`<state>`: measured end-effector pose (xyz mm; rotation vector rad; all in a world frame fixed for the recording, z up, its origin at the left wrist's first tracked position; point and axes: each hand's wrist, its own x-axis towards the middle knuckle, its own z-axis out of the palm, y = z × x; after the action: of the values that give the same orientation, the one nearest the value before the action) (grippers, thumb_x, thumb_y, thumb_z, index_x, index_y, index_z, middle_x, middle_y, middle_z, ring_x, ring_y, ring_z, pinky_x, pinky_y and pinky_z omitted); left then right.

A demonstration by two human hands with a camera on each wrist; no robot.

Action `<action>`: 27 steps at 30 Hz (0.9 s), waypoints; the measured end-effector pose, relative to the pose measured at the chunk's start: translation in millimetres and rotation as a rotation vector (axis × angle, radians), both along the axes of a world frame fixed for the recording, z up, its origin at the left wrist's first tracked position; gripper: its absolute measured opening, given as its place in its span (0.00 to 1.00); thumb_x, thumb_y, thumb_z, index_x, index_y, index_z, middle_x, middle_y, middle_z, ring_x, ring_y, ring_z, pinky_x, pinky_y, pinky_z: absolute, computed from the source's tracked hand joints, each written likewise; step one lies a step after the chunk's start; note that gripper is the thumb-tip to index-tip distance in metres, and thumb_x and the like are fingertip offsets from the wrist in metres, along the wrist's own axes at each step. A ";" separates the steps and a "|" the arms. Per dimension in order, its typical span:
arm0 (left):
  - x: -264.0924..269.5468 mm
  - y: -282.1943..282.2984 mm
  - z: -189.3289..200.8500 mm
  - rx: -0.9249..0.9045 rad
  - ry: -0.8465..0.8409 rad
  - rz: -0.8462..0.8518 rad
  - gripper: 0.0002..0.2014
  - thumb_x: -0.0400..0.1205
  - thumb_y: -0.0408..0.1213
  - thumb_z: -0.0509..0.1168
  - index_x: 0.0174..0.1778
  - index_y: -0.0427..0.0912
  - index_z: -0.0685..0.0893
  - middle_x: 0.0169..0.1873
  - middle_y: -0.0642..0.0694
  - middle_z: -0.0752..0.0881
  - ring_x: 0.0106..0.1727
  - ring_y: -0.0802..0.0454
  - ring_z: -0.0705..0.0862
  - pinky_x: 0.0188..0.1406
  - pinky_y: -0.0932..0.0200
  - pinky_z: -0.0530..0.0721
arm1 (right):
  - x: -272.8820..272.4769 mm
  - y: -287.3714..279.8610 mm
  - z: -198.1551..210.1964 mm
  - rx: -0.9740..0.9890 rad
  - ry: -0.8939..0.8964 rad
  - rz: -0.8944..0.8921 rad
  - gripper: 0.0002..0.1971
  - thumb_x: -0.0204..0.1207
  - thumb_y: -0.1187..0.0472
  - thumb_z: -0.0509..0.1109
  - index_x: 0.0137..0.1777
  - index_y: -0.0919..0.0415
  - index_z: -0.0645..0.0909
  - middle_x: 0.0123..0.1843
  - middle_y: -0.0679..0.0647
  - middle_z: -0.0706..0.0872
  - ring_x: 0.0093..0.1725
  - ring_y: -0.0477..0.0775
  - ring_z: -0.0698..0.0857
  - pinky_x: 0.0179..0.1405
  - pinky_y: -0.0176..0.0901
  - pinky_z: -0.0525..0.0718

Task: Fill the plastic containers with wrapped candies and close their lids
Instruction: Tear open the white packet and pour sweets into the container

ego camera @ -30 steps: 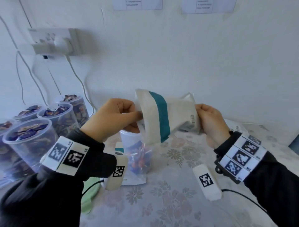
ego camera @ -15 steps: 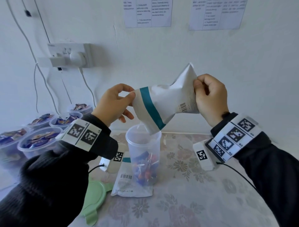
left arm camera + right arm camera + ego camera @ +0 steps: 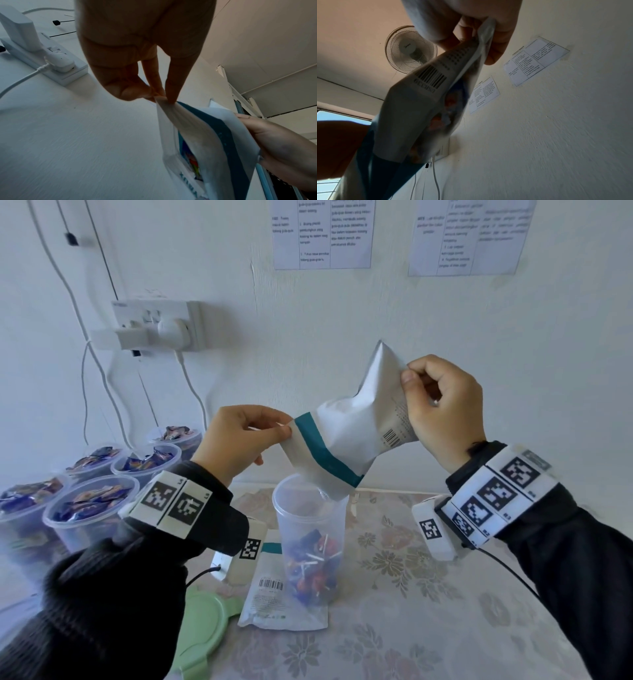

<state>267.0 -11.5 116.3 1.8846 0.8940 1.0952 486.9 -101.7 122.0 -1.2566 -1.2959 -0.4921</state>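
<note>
The left hand (image 3: 239, 440) pinches the open end of the white bag (image 3: 349, 436) and the right hand (image 3: 442, 412) grips its top corner, tipping it over the clear cup (image 3: 310, 539) with lollipops (image 3: 313, 570) inside.

We see soft, even daylight on the white wall (image 3: 445, 337) in our head view, edges bowed by the wide lens, both wrist views dim, hands backlit and dark, motion blur on the bag (image 3: 419, 108), a bright window (image 3: 342, 119) at lower left.
</note>
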 end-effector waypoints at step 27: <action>-0.4 -3.6 -19.3 0.035 -0.209 0.047 0.11 0.76 0.25 0.69 0.34 0.46 0.86 0.24 0.59 0.84 0.25 0.69 0.78 0.27 0.78 0.73 | -13.4 11.1 14.1 0.082 -0.092 0.036 0.08 0.76 0.68 0.64 0.38 0.68 0.82 0.32 0.51 0.79 0.35 0.43 0.73 0.35 0.23 0.68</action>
<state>266.6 -15.1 97.0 1.7458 0.8075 1.3166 473.4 -90.6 136.2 -1.1517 -1.3596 -0.5778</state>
